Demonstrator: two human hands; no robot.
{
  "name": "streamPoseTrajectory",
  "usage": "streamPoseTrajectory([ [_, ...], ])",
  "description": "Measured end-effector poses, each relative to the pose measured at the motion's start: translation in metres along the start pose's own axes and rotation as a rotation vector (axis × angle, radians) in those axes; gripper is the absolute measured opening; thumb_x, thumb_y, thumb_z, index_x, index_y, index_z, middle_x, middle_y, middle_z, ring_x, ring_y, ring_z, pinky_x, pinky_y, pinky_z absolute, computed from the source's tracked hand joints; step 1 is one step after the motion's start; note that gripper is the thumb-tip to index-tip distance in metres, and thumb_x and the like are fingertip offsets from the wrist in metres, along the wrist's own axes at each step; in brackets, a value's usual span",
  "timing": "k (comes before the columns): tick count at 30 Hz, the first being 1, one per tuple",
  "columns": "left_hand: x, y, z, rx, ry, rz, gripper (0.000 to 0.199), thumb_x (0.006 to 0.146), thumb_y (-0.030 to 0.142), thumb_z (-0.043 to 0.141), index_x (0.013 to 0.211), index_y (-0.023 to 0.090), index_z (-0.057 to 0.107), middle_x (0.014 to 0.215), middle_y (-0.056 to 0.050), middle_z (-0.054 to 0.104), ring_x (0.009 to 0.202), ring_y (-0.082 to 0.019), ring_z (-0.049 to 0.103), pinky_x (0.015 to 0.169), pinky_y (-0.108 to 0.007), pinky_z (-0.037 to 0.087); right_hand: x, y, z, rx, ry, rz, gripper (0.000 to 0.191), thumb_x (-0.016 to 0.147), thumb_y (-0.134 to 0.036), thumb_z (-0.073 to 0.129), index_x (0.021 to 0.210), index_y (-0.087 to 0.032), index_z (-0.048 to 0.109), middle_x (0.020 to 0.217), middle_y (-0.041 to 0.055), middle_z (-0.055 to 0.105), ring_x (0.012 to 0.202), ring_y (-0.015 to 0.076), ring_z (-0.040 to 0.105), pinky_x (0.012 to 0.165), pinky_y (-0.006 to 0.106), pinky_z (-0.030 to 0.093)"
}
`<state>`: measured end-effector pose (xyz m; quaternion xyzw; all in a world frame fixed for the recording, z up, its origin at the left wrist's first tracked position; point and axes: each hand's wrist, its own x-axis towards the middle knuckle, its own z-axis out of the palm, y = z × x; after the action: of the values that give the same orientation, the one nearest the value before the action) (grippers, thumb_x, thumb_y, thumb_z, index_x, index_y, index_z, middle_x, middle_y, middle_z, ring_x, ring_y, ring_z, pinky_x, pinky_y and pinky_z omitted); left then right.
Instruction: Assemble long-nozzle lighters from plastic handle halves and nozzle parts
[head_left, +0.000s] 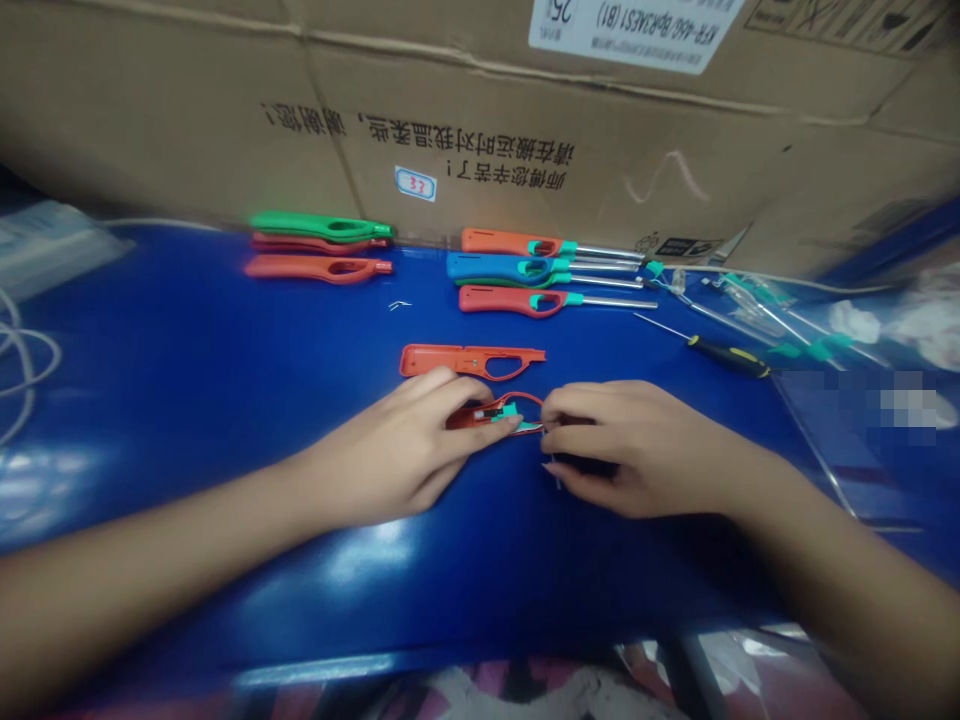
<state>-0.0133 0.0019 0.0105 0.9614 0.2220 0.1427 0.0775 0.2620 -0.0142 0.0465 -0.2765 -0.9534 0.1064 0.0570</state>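
Orange lighter shell gripped by left hand and right hand (second shell beyond).

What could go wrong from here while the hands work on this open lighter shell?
The teal part in the open orange lighter shell could slip out, since the left hand and right hand are working close around it. The small metal pieces lie loose on the blue bench, so they might get knocked away or lost.
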Motion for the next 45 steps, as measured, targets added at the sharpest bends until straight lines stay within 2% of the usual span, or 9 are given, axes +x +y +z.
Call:
streamPoseTrajectory([
  [6,-0.001,-0.001,0.001,0.006,0.041,0.020,0.044,0.100,0.017,0.049,0.142,0.024,0.058,0.128,-0.015,0.062,0.109,-0.027,0.057,0.094,-0.045,0.054,0.003,0.001,0.005,-0.007,0.037,0.076,0.019,0.102,-0.026,0.052,0.090,-0.019,0.065,0.097,0.0046,0.065,0.081,0.0145,0.060,0.068,0.028,0.045],
  [13,-0.003,-0.006,0.003,0.009,0.108,0.063,0.039,0.100,0.018,0.053,0.137,0.023,0.062,0.139,-0.011,0.063,0.112,-0.026,0.062,0.096,-0.044,0.054,0.004,0.003,0.006,-0.048,0.065,0.103,0.018,0.102,-0.026,0.052,0.107,-0.019,0.067,0.106,0.0059,0.067,0.088,0.0159,0.065,0.070,0.028,0.048],
  [18,-0.002,-0.006,0.002,0.018,0.118,0.071,0.035,0.099,0.020,0.055,0.132,0.025,0.066,0.137,-0.010,0.065,0.107,-0.025,0.064,0.093,-0.042,0.055,0.001,0.004,0.007,-0.079,0.084,0.082,0.018,0.100,-0.024,0.054,0.107,-0.021,0.070,0.107,0.0040,0.070,0.088,0.0156,0.066,0.070,0.028,0.047],
  [23,0.000,-0.005,0.001,0.000,0.113,0.050,0.032,0.100,0.020,0.053,0.128,0.023,0.069,0.133,-0.011,0.067,0.111,-0.027,0.063,0.094,-0.044,0.055,0.001,0.004,0.006,-0.131,0.098,0.045,0.020,0.100,-0.024,0.054,0.106,-0.021,0.072,0.104,0.0043,0.072,0.083,0.0149,0.066,0.070,0.029,0.047],
  [28,-0.001,-0.005,0.001,0.020,0.105,0.053,0.033,0.101,0.020,0.052,0.130,0.021,0.068,0.133,-0.009,0.068,0.105,-0.025,0.063,0.091,-0.044,0.056,0.002,0.003,0.005,-0.122,0.094,0.044,0.019,0.100,-0.025,0.054,0.104,-0.021,0.073,0.103,0.0036,0.072,0.082,0.0145,0.066,0.071,0.029,0.048],
  [35,-0.002,-0.007,0.005,-0.037,0.221,0.108,0.030,0.098,0.016,0.058,0.127,0.019,0.068,0.124,-0.006,0.074,0.107,-0.021,0.066,0.094,-0.037,0.058,0.001,0.002,0.005,-0.115,0.134,0.026,0.022,0.101,-0.026,0.052,0.111,-0.021,0.072,0.107,0.0056,0.073,0.086,0.0166,0.068,0.071,0.030,0.051],
  [38,-0.002,-0.007,0.006,-0.047,0.243,0.113,0.031,0.098,0.016,0.058,0.127,0.020,0.068,0.125,-0.004,0.074,0.108,-0.020,0.067,0.096,-0.036,0.058,0.003,0.002,0.007,-0.134,0.147,0.014,0.026,0.101,-0.026,0.052,0.119,-0.020,0.070,0.115,0.0072,0.073,0.093,0.0183,0.070,0.075,0.031,0.054],
  [42,-0.002,-0.006,0.004,-0.007,0.212,0.094,0.032,0.098,0.017,0.058,0.129,0.020,0.067,0.124,-0.004,0.074,0.110,-0.023,0.068,0.096,-0.039,0.058,0.004,0.001,0.011,-0.143,0.166,0.006,0.031,0.101,-0.026,0.052,0.127,-0.019,0.068,0.134,0.0076,0.069,0.109,0.0215,0.071,0.084,0.035,0.059],
  [45,-0.001,-0.006,0.000,0.012,0.174,0.092,0.033,0.099,0.018,0.056,0.130,0.018,0.066,0.125,-0.003,0.074,0.112,-0.024,0.067,0.095,-0.040,0.058,0.002,-0.002,0.011,-0.127,0.173,-0.013,0.032,0.101,-0.026,0.054,0.128,-0.018,0.069,0.133,0.0042,0.070,0.113,0.0194,0.072,0.089,0.034,0.059],
])
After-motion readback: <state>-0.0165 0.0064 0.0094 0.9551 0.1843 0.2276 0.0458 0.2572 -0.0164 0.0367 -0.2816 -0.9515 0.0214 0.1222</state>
